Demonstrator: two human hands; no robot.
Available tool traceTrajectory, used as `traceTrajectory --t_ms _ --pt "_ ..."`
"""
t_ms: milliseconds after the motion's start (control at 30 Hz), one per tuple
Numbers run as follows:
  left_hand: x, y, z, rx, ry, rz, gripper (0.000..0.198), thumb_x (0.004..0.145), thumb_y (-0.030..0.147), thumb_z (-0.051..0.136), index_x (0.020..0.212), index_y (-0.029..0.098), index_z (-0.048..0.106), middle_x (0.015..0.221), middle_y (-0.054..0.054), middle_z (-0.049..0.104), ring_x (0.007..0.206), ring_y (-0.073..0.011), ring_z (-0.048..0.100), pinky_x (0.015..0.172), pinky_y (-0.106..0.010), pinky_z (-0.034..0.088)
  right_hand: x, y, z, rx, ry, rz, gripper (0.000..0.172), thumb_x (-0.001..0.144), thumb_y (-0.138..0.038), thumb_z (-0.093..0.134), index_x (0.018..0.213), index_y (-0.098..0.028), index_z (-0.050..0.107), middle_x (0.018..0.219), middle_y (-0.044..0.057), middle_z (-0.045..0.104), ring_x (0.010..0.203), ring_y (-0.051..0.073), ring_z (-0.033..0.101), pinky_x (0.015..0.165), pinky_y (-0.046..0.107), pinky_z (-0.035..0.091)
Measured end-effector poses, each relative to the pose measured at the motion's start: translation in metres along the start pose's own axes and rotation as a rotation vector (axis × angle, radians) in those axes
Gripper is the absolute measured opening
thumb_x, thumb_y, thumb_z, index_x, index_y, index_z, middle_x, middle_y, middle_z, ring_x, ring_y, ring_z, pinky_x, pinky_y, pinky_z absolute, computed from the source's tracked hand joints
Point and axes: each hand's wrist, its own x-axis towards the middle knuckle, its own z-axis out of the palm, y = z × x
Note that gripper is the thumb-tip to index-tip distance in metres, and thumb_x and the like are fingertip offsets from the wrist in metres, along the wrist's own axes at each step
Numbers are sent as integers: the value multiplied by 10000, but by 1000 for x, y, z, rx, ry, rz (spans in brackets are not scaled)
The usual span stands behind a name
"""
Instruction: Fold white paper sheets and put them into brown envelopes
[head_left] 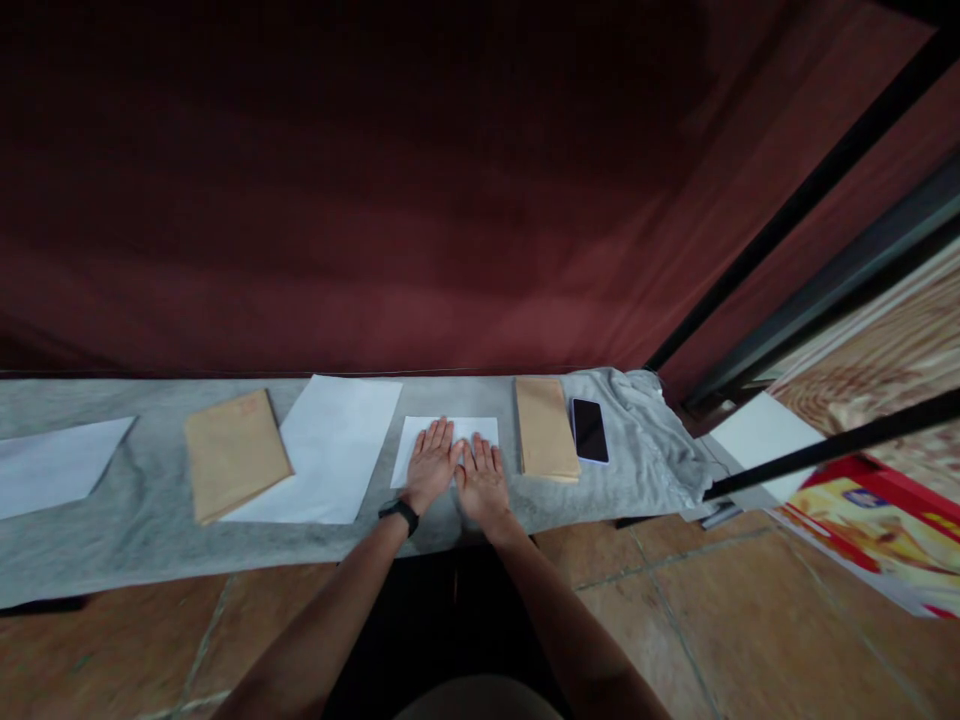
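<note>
A white sheet of paper (405, 440), smaller than the loose sheet to its left and perhaps folded, lies flat on the grey cloth in front of me. My left hand (433, 465), with a dark band on the wrist, presses palm down on it, fingers stretched out. Beside it, my right hand (482, 480) also rests flat on the paper with its fingers spread. The two thumbs nearly meet in the middle. Part of the paper is hidden under both hands. Just right of it lies a stack of brown envelopes (547, 430).
A phone (589, 430) lies right of the envelopes. To the left are a large white sheet (337, 450), more brown envelopes (236, 455) and white paper (56, 465). Grey cloth (150, 540) covers the narrow table. A red-yellow box (877, 520) stands at right.
</note>
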Motion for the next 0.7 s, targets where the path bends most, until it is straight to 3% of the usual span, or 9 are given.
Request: traceTrajectory --t_ms 233,400,567,700 --pt "-9 -19 -1 57 124 -157 615 1011 351 317 1537 41 392 1606 -204 384 1539 -297 272 1248 -493 201 0 -1 2 15 42 14 544 1038 -356 459 1545 -162 429 1624 152 362 1506 294 354 1234 496 264" --pt "-31 -22 -10 30 197 -255 654 974 357 396 1493 -41 405 1581 -281 386 1470 -357 383 1194 -472 322 1 -1 0 34 -6 25 559 1043 -365 447 1559 -156 399 1647 147 311 1521 285 324 1248 490 229" --pt "-29 -27 -33 -5 131 -390 715 884 307 524 1489 -49 392 1318 -282 614 1249 -359 590 1071 -440 446 3 -2 -7 56 -83 47 569 1052 -379 415 1576 -163 364 1661 129 274 1534 268 298 1259 471 191" --pt "-13 -42 -44 -264 88 -575 589 784 278 619 1326 51 584 1053 -191 718 1046 -328 679 905 -396 511 3 -3 -10 77 -111 62 567 1053 -376 402 1576 -160 365 1664 122 258 1543 267 277 1261 469 176"
